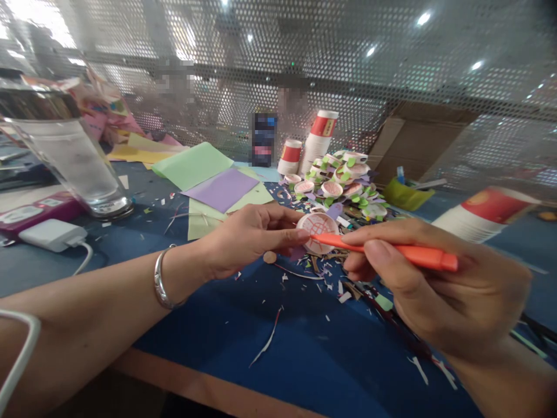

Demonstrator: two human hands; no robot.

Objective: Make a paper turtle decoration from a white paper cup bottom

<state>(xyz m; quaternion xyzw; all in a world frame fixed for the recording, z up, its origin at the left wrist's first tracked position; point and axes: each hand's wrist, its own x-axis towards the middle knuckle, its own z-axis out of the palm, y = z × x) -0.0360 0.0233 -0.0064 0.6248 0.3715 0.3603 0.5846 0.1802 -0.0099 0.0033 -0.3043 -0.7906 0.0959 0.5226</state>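
Observation:
Between the thumb and fingers of my left hand (pixel 261 232) is a small round white paper cup piece (pixel 321 223) with orange-red crossing lines on its face and purple paper at its edge. My right hand (pixel 430 284) grips an orange marker (pixel 418 255), its tip at the left part of the round piece. Behind them a pile of similar round pieces with green paper tabs (pixel 333 188) rests on the blue table (pixel 209 337).
Stacked paper cups (pixel 319 139) stand behind the pile, and another cup stack (pixel 487 215) leans at right. Coloured paper (pixel 221 188), a glass bottle (pixel 73 157), a power strip (pixel 39 212) and a white charger (pixel 54 234) are left. Paper scraps litter the middle.

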